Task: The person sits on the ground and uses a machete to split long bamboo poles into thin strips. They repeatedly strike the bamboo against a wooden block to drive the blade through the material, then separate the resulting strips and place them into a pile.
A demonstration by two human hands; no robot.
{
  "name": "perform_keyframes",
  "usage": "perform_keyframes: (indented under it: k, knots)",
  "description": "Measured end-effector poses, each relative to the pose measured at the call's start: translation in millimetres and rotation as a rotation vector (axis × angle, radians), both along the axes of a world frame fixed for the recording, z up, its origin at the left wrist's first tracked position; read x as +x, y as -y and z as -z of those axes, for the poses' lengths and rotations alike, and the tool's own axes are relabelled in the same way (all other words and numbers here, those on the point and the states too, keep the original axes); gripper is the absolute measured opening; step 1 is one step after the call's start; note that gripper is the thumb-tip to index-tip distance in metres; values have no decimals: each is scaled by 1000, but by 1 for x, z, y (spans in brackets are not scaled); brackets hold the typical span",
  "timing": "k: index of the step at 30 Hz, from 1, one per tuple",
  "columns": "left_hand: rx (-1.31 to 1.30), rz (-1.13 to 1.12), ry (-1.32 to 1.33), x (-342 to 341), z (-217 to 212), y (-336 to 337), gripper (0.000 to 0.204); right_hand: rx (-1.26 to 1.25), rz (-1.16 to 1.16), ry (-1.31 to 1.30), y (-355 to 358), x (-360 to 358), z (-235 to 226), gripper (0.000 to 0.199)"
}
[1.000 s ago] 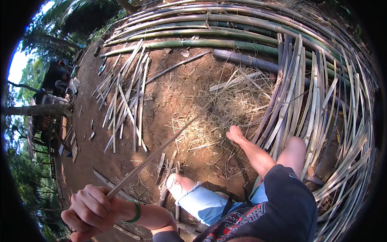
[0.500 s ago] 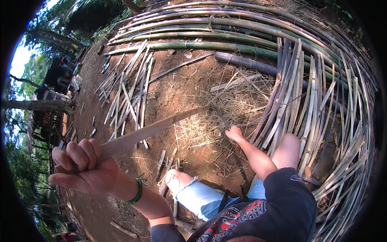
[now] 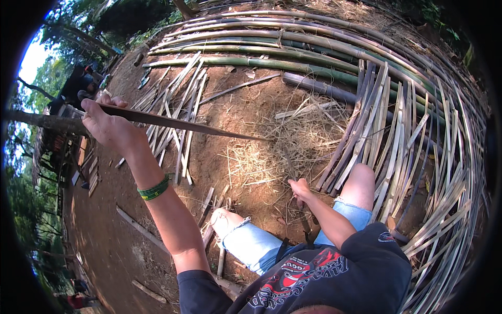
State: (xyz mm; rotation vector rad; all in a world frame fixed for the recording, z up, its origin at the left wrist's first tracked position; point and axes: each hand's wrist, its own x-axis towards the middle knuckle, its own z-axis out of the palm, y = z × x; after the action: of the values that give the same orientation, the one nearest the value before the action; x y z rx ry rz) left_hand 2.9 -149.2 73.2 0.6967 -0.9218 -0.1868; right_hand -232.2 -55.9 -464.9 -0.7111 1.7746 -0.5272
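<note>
We hold the long bamboo strip (image 3: 178, 124) by its near end in our left hand (image 3: 107, 123), fingers (image 3: 104, 100) clamped over it, arm raised toward ten o'clock. The strip runs from the fist toward three o'clock, its thin tip over the heap of dry shavings (image 3: 285, 152). To do this well we judge it best to keep the pull level and steady so the strip does not kink. Our right hand (image 3: 300, 189) rests low near five o'clock, fingers curled together, possibly on a thin stick.

Left hand (image 3: 107, 123) raised, fist closed; right hand (image 3: 300, 189) lowered, curled.
</note>
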Motion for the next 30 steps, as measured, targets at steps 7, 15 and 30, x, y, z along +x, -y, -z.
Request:
perform_keyframes:
  k: [7,15,30]
  knots:
    - [-72,173,95,15,0,9,34,-125,-34,70,-10,-6,-27,46]
    - [-65,217,1,-2,-14,43,37,-371,-208,-21,-5,37,-71,45]
    - [-19,1048,200,3,-23,85,54,-708,-194,373,2,57,-212,44]
